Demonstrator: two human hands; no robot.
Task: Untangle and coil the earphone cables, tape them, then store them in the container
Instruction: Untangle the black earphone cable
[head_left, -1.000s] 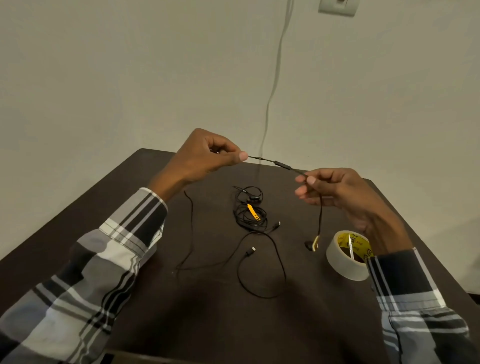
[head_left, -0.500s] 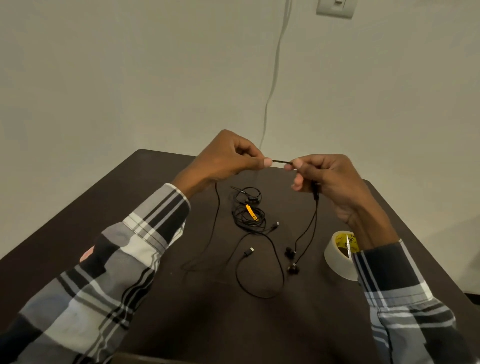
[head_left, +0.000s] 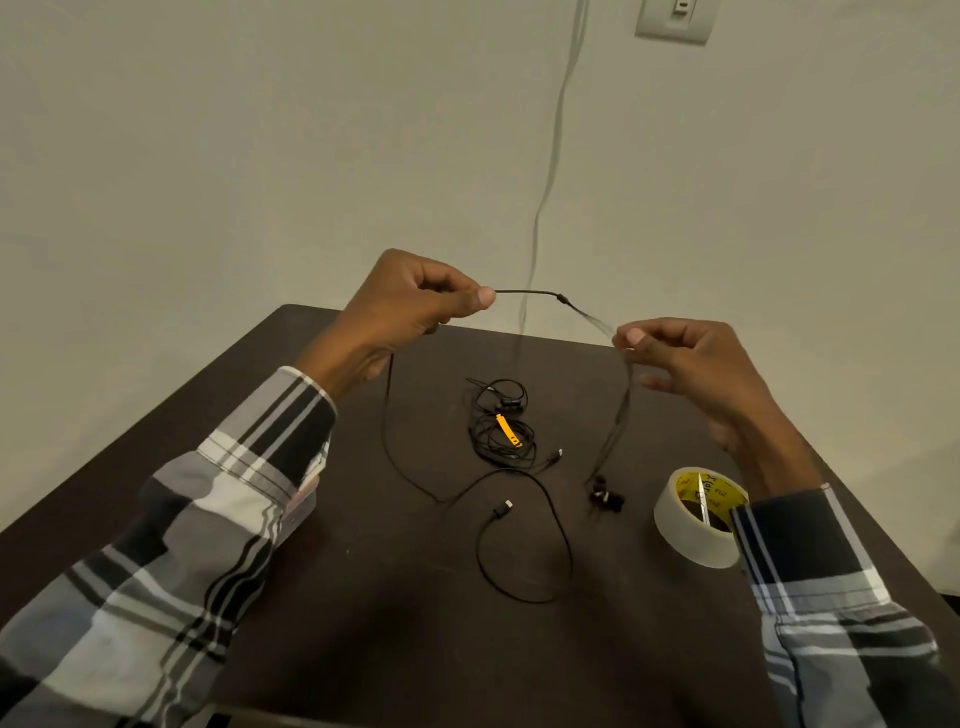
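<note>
A black earphone cable (head_left: 535, 294) is stretched in the air between my hands above the dark table (head_left: 363, 623). My left hand (head_left: 410, 306) pinches it between thumb and forefinger. My right hand (head_left: 691, 364) pinches the two blurred thin strands, which hang down to the earbuds (head_left: 605, 496) resting on the table. The cable's other end trails from my left hand across the table to a plug (head_left: 503, 508). A second earphone bundle (head_left: 501, 426) with an orange tag lies tangled behind it. A roll of clear tape (head_left: 696, 514) lies by my right wrist.
A translucent container (head_left: 301, 512) shows partly behind my left sleeve. A grey wire (head_left: 550, 156) runs down the wall behind the table, below a wall switch (head_left: 675, 21). The table's edges fall away left and right.
My hands have moved apart again, and the right hand has slid along the cable past the splitter to the thin strands. The earbuds have settled lower on the table.
</note>
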